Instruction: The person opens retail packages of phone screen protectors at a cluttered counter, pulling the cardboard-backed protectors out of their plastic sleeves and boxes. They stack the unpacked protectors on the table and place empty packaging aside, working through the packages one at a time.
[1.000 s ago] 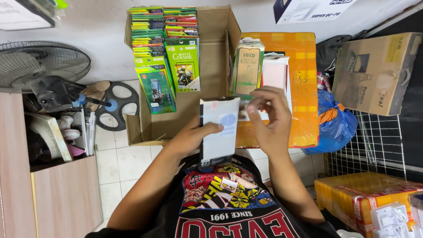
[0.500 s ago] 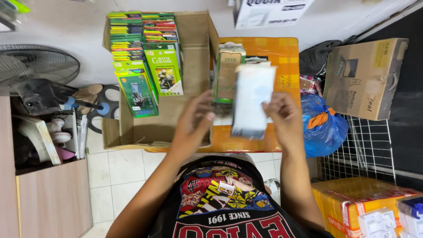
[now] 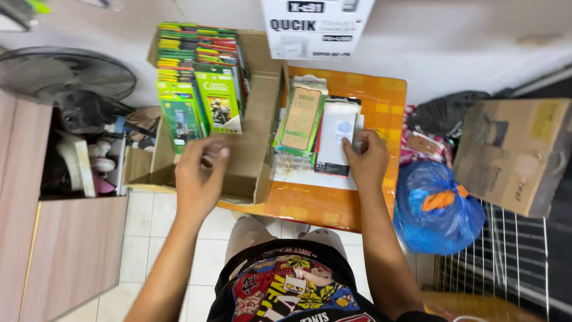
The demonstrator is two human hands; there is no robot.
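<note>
My right hand (image 3: 366,160) rests on a flat white packet (image 3: 337,137) lying on a pile of packets on the orange-topped surface (image 3: 310,203), fingers at its right edge. Beside it lies a green and brown packet (image 3: 301,117). My left hand (image 3: 199,173) hovers with fingers loosely curled and nothing in it, over the front of an open cardboard box (image 3: 262,107) that holds rows of green packets (image 3: 202,89).
A fan (image 3: 65,74) and cluttered wooden shelf (image 3: 59,238) stand at left. A blue plastic bag (image 3: 438,209), a dark bag and a brown carton (image 3: 515,155) sit at right, above a wire rack (image 3: 506,256). A white printed box (image 3: 316,27) is at top.
Both hands held the white packet up in front of me. Now it lies on the pile under my right hand, and my left hand has let go and moved to the cardboard box.
</note>
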